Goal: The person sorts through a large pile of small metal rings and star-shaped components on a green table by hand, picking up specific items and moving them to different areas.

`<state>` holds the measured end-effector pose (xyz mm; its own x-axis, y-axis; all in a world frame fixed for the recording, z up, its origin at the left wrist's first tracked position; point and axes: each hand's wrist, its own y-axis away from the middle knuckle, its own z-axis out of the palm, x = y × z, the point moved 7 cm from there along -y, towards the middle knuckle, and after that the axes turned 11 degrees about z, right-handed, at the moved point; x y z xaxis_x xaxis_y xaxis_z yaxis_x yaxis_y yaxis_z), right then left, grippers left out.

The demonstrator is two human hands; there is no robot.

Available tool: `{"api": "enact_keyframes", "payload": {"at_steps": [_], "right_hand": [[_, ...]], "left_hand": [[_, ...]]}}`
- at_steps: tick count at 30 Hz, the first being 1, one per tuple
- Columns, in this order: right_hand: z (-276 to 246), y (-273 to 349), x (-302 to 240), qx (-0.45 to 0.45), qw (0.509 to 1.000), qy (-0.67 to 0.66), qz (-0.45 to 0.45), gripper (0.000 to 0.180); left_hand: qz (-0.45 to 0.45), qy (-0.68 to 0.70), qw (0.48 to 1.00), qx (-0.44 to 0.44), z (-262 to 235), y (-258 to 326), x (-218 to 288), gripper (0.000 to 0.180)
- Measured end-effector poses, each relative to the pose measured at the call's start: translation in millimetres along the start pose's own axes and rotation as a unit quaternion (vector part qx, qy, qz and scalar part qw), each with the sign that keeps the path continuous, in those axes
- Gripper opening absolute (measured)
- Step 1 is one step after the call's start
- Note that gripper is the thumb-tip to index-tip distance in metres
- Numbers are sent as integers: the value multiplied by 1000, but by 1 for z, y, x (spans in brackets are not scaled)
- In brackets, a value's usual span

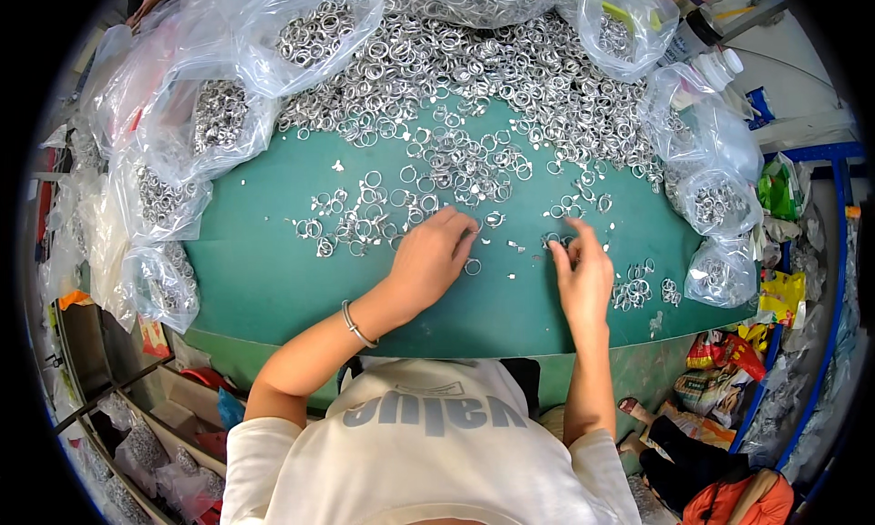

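I look down on a green worktop [273,288]. Near its front edge my left hand [428,256] lies palm down, fingers loosely curled over scattered small metal rings [365,217]. My right hand [581,274] stands beside it, fingers half open, tips touching one ring [553,240]. A ring heap [474,69] fills the far edge, flanked by clear bags [219,115].

small silver rings [456,174] strewn loose

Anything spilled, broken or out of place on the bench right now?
Nothing damaged that I can see. Small silver scraps lie scattered on the green mat between the hands, apart from the ring pile. The bags sit open but unspilled.
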<state>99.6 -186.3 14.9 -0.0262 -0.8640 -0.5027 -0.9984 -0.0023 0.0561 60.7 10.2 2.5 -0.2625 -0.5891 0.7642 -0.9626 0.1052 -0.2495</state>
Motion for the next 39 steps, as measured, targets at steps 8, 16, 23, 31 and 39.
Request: {"api": "enact_keyframes", "payload": {"at_steps": [8, 16, 23, 31, 39], "right_hand": [[-11, -12, 46, -34, 963, -266, 29, 8], [0, -13, 19, -34, 999, 28, -20, 27], [-50, -10, 71, -38, 995, -24, 93, 28], [-54, -9, 34, 59, 979, 194, 7, 27], [-14, -36, 18, 79, 995, 45, -36, 14]], "left_hand": [[21, -84, 996, -18, 2, 1, 1, 10], [38, -96, 994, -24, 8, 2, 3, 9], [46, -115, 992, -25, 5, 6, 2, 9], [46, -125, 989, -64, 16, -5, 10, 20], [156, -162, 969, -99, 89, -75, 32, 14]]}}
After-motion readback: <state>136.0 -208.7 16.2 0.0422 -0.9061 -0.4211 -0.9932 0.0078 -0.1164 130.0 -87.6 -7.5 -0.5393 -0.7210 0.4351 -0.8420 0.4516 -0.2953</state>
